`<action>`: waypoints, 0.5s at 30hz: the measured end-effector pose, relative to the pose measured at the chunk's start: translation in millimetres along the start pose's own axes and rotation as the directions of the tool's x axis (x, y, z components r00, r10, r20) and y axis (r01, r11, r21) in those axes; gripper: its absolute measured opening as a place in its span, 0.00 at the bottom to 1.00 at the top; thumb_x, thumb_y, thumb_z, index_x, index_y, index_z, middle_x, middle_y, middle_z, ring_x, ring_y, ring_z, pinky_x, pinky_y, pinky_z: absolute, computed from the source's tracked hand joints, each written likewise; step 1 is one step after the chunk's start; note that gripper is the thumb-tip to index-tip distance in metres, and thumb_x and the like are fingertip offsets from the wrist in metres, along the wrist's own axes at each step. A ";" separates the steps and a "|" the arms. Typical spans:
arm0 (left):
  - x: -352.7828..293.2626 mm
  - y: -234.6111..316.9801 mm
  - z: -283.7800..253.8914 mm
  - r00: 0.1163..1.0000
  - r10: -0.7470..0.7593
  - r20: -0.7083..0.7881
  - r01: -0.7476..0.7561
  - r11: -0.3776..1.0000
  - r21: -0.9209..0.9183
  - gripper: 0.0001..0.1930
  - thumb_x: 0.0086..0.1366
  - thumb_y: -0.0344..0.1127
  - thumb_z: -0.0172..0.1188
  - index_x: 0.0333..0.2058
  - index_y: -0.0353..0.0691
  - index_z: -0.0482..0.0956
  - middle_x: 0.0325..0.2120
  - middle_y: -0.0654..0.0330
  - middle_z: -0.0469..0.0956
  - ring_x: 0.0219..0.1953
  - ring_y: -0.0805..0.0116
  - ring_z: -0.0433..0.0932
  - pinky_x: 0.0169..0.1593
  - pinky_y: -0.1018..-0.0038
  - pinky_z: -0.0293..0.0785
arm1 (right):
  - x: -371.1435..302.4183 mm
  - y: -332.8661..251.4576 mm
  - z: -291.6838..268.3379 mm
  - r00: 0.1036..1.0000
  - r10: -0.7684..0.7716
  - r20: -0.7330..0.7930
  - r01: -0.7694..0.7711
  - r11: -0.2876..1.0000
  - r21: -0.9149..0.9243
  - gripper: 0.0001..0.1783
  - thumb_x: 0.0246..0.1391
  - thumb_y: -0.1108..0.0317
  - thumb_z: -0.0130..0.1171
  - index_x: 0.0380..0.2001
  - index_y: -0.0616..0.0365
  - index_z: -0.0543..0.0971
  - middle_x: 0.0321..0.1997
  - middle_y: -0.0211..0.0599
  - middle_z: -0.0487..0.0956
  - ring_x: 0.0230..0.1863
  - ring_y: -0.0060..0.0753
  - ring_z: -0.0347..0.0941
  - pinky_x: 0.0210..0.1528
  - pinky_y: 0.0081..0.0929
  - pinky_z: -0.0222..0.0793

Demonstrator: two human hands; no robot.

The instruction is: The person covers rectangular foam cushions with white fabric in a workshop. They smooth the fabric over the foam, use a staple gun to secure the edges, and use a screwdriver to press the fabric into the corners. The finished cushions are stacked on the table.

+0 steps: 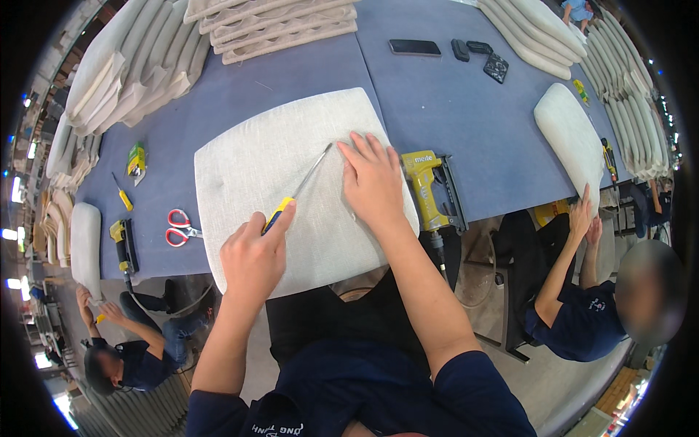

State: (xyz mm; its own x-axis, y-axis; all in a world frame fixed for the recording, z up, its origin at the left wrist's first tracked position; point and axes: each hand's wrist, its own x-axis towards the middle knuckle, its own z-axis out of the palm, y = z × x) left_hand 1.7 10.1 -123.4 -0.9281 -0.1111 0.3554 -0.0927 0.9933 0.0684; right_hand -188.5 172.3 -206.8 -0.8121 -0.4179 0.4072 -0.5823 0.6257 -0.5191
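A light grey fabric-covered seat cushion (251, 171) lies in front of me, its near edge reaching over the table's front edge. My left hand (253, 253) is closed round the yellow and blue handle of a screwdriver-like tool (309, 177). Its thin metal shaft slants up to the right, the tip at the fabric by my right fingers; whether it pierces the cloth I cannot tell. Flat on the cushion rests my right hand (373, 178), fingers stretched out. Just right of it lies a yellow staple gun (428, 191) with a hose fitted.
Red-handled scissors (177, 229), a second staple gun (122, 246) and another screwdriver (123, 192) lie left on the blue table (291, 84). Cushion stacks (280, 29) stand behind, near a phone (415, 47). Co-workers handle cushions at left (86, 244) and right (571, 135).
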 end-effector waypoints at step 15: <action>-4.8 7.6 20.0 0.951 -0.297 0.081 0.303 0.859 -0.412 0.18 0.75 0.40 0.69 0.58 0.38 0.86 0.36 0.46 0.88 0.38 0.43 0.89 0.45 0.57 0.84 | 1.3 0.3 -0.7 1.000 -0.002 0.007 0.002 1.000 0.010 0.21 0.71 0.65 0.58 0.63 0.48 0.88 0.76 0.38 0.80 0.81 0.48 0.68 0.84 0.59 0.55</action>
State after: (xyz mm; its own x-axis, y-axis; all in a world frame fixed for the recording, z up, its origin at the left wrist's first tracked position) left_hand -1.8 18.7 -143.2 -0.8846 -0.3984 0.2424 -0.2128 0.8073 0.5504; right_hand -189.8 172.5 -205.8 -0.8112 -0.4237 0.4030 -0.5841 0.6185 -0.5255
